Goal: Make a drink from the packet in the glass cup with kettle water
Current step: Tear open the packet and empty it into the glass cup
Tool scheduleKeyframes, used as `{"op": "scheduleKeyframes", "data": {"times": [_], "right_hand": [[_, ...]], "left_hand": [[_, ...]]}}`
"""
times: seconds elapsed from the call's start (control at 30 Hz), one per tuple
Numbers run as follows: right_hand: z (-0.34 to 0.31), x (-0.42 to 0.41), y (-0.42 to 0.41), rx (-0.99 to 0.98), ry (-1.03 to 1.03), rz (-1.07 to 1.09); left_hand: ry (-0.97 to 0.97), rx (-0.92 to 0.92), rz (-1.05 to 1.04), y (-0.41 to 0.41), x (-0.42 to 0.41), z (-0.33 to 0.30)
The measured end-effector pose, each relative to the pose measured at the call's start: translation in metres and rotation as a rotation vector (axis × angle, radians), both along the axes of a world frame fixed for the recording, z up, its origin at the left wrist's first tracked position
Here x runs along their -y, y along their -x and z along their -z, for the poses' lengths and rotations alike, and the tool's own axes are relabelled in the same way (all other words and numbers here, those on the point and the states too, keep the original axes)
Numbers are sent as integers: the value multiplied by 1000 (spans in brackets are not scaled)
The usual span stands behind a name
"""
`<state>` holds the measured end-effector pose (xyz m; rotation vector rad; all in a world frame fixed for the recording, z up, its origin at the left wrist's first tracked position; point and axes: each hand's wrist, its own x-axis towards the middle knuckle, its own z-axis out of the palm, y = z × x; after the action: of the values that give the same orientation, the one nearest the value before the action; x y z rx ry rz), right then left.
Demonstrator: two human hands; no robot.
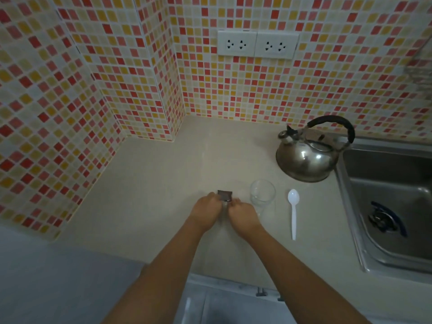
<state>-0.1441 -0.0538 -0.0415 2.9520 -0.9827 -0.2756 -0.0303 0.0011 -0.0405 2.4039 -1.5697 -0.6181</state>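
A small dark brown packet (224,195) is held between both hands above the pale counter; only its far end shows past my fingers. My left hand (205,211) grips its left side and my right hand (243,215) grips its right side, knuckles almost touching. Just right of my right hand stands an empty clear glass cup (262,194), upright. A white plastic spoon (293,211) lies to the right of the cup, bowl pointing away from me. The steel kettle (308,155) with a black handle sits farther back on the right, spout facing left.
A steel sink (388,183) lies at the right edge of the counter (152,183), with a dark object near its drain. Mosaic tiled walls close the back and left. Two double wall sockets (257,44) sit above the counter. The counter's front edge runs below my forearms.
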Motion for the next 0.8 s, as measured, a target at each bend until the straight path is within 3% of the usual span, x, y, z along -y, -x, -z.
{"op": "scheduleKeyframes", "data": {"times": [0.07,0.2,0.5,0.8], "right_hand": [[3,0,-3,-16,-95,-10],[2,2,-2,42,-95,46],[-31,-13,-2,351,-290,198],[-92,-12,33,538,-299,330]], "left_hand": [[30,69,33,-1,-2,2],[60,183,159,-2,-6,-7],[-14,496,418,-10,-16,-55],[41,518,453,18,-2,-126]]}}
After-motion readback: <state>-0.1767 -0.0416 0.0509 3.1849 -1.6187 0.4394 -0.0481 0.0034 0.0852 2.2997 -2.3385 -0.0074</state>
